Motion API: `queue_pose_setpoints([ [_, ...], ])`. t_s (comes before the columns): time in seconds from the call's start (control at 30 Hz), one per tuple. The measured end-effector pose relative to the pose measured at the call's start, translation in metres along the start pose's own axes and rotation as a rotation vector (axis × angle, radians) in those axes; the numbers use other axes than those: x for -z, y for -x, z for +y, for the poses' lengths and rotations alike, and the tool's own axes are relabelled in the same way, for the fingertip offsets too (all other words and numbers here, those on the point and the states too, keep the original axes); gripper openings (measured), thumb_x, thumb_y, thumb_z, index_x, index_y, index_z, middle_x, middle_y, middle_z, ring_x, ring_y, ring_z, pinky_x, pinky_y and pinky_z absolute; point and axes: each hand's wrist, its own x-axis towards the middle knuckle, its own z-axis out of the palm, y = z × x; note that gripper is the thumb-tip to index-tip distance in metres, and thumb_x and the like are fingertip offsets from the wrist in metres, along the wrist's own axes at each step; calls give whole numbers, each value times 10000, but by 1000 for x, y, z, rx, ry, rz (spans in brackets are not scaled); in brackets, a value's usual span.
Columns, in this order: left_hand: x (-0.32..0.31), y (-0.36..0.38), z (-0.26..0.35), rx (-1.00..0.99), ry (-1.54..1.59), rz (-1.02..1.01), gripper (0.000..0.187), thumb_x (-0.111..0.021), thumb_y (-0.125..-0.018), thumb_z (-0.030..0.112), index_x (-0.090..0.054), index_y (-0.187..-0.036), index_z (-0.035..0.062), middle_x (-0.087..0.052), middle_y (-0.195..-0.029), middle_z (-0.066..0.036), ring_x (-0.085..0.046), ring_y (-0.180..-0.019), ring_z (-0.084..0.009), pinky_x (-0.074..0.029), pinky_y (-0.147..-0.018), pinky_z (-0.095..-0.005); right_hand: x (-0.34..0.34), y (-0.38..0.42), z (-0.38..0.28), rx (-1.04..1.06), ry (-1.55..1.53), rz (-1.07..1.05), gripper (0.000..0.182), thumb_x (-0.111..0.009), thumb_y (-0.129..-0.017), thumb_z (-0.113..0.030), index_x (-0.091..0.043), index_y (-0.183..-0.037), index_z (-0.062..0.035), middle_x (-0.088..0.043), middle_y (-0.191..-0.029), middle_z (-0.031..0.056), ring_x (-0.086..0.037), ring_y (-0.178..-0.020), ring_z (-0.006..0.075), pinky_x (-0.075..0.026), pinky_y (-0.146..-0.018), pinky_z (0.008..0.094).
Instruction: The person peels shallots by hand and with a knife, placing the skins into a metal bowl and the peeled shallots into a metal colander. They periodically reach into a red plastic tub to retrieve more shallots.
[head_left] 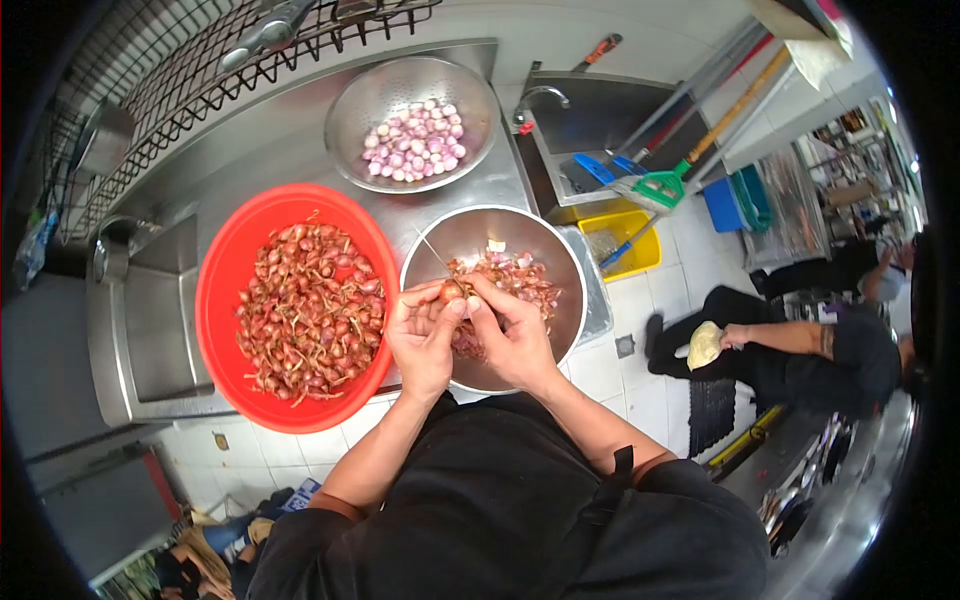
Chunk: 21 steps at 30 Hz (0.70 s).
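Both hands meet over a steel bowl (565,330) that holds reddish peelings (525,285). My left hand (425,330) is closed on a small red shallot (453,291). My right hand (512,325) pinches at the same shallot, and a thin knife blade (433,248) sticks out up and left from between the hands; its handle is hidden by the fingers. Left of the bowl stands a red basin (215,300) full of unpeeled shallots (310,310). Behind, a steel colander (350,110) holds peeled pale-purple shallots (415,140).
A sink (165,310) lies at the left, and another with a tap (545,95) at the back. A wire rack (190,100) hangs above. Brooms and a yellow bucket (650,245) stand at the right. One person (820,350) in black holds something pale yellow; others are farther off.
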Motion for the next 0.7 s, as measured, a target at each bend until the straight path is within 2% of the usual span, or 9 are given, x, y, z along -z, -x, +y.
queue_pose_setpoints([
  [0.07,10,-3,2,122,106,-45,235,-636,-896,-71,-563,-1110,-4,-631,-1125,-132,-622,-1034,-158,-511,-918,-287,-4,3,-4,-88,-156,8,382,-557,-1005,-119,-537,-1347,49,-616,-829,-20,-470,-630,11,-424,-548,194],
  [0.2,24,-11,7,387,370,-163,247,-593,-956,28,-550,-1197,-2,-639,-1142,-126,-635,-1020,-189,-516,-914,-324,-7,11,-19,-261,-317,101,349,-539,-1023,-164,-579,-1319,17,-514,-665,-53,-414,-529,17,-344,-465,183],
  [0.3,26,-15,9,525,463,-207,250,-553,-988,81,-551,-1223,-3,-648,-1131,-123,-638,-998,-194,-518,-896,-330,-7,17,-30,-344,-316,134,346,-533,-1026,-177,-585,-1315,7,-500,-636,-49,-397,-500,21,-315,-442,188],
  [0.4,24,-16,8,497,453,-269,243,-560,-980,60,-574,-1212,-13,-648,-1167,-140,-643,-1002,-193,-518,-891,-313,-4,17,-21,-255,-312,113,347,-537,-1024,-174,-582,-1324,-5,-510,-638,-45,-405,-493,23,-320,-436,192],
  [0.47,24,-14,1,361,197,-222,261,-552,-983,57,-574,-1231,-20,-660,-1137,-140,-651,-983,-191,-529,-859,-296,0,17,-23,-253,-302,94,342,-533,-1025,-171,-585,-1322,-9,-510,-637,-44,-406,-492,23,-319,-433,194],
  [0.53,25,-18,3,391,274,-242,267,-550,-985,57,-569,-1239,-22,-665,-1122,-145,-658,-969,-195,-536,-840,-293,8,14,-16,-250,-290,56,338,-530,-1026,-169,-589,-1319,-13,-510,-635,-44,-407,-490,24,-319,-431,196],
  [0.6,22,-19,8,451,411,-265,269,-536,-996,74,-562,-1247,-17,-676,-1093,-164,-678,-937,-215,-559,-804,-298,23,6,9,-132,-279,188,326,-524,-1026,-166,-603,-1303,-14,-513,-641,-40,-418,-508,25,-332,-445,199],
  [0.63,19,-19,10,431,397,-252,269,-536,-996,74,-562,-1247,-17,-676,-1093,-164,-678,-937,-215,-559,-804,-298,36,2,11,-201,-325,179,330,-521,-1021,-152,-597,-1303,1,-506,-635,-39,-425,-519,24,-342,-466,201],
  [0.7,14,-16,12,460,439,-274,271,-528,-1005,96,-561,-1256,-2,-671,-1111,-178,-676,-931,-221,-558,-798,-297,64,-8,30,-171,-89,86,352,-523,-1012,-140,-571,-1318,28,-568,-704,-9,-507,-580,49,-420,-532,219],
])
